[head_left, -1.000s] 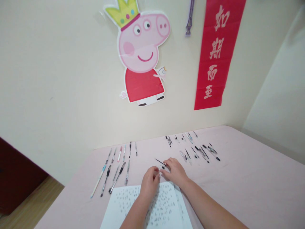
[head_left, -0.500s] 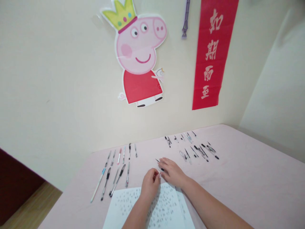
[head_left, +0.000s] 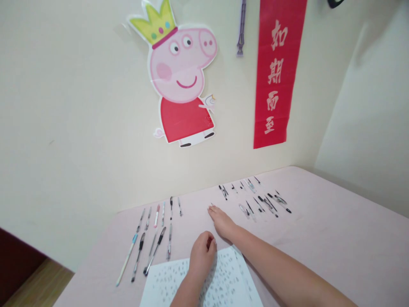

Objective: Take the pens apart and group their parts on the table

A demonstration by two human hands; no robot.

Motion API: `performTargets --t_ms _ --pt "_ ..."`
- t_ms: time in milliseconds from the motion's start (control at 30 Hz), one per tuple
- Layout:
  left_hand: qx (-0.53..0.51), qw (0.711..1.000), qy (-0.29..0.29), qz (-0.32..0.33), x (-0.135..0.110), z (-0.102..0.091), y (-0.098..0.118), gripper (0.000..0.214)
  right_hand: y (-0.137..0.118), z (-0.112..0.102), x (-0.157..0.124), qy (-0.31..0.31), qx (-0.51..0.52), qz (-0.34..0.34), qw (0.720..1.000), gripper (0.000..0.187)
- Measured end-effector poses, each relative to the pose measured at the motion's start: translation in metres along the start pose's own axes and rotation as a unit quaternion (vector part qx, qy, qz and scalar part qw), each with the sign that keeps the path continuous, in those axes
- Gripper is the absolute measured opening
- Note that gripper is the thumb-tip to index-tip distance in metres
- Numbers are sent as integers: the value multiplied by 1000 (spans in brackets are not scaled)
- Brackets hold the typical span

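My left hand (head_left: 202,252) rests curled over the top edge of a written sheet of paper (head_left: 166,285). Its fingers are closed on a small dark piece I cannot make out. My right hand (head_left: 222,221) stretches forward, low over the pink table (head_left: 335,238), fingers pressed together. Only the tip of a thin dark pen refill (head_left: 211,205) shows past the fingertips. The right hand lies between a row of whole pens (head_left: 153,238) on the left and a scatter of pen parts (head_left: 255,200) on the right.
The table meets a cream wall with a pink cartoon pig cutout (head_left: 180,76) and a red banner (head_left: 276,72). The table's left edge drops to a wooden floor (head_left: 35,290). A second wall closes in on the right.
My right hand has moved forward, away from my left hand, carrying the refill toward the back of the table. The left hand stayed on the paper. The view shifted slightly.
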State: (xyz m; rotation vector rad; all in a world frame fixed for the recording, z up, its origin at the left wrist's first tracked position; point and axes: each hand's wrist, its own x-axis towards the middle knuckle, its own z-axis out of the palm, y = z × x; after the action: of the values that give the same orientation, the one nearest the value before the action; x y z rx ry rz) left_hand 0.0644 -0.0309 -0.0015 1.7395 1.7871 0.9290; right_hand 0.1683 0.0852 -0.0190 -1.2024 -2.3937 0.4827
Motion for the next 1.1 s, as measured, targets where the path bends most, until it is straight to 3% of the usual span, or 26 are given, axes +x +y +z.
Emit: performTargets --t_ms 167,500,767,1100 --pt "15 1000 -3 -1 -1 -1 2 10 3 2 35 30 -27 68 997 52" --pt "10 1000 -2 -15 0 -2 6 10 27 0 78 40 -53 114 991 51" --pt "16 1000 -6 -24 1 -1 4 10 32 -1 85 46 -63 119 990 50" --pt "27 999 -9 -19 0 -2 5 10 25 -9 71 66 -40 78 994 48"
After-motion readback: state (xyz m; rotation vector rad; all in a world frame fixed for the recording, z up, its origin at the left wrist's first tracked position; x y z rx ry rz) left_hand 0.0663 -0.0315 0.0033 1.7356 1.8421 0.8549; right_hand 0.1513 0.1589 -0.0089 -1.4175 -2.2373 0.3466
